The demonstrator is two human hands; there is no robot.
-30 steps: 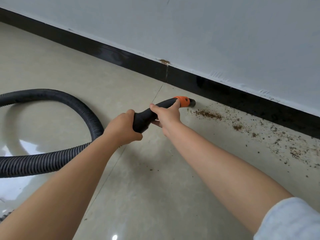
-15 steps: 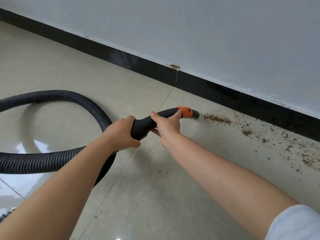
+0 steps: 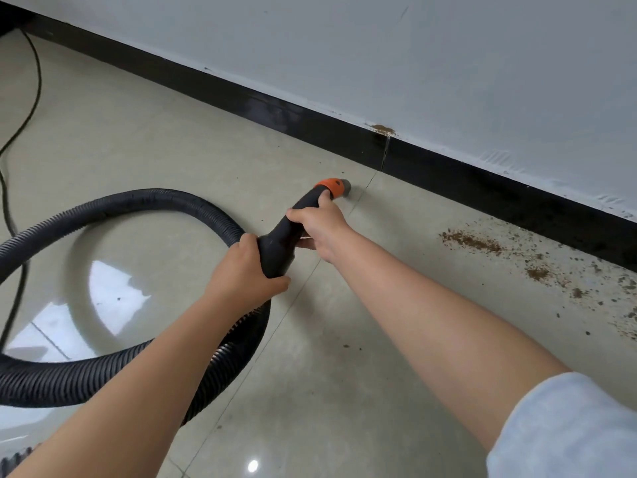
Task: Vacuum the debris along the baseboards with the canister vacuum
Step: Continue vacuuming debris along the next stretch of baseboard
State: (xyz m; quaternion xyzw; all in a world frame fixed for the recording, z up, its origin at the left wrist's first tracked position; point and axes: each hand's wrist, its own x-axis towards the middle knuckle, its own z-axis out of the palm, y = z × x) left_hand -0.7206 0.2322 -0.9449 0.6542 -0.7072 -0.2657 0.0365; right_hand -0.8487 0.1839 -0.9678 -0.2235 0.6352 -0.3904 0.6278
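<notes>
Tiled floor [image 3: 379, 374], baseboard [image 3: 310, 129]; both hands gripping hose handle [image 3: 293, 225]

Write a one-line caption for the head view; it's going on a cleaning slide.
Both hands, left and right, grip the vacuum nozzle near the black baseboard, brown debris ahead.

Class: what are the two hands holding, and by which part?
Both hold the vacuum hose handle: the left hand grips its wide rear end, the right hand grips nearer the orange collar.
</notes>
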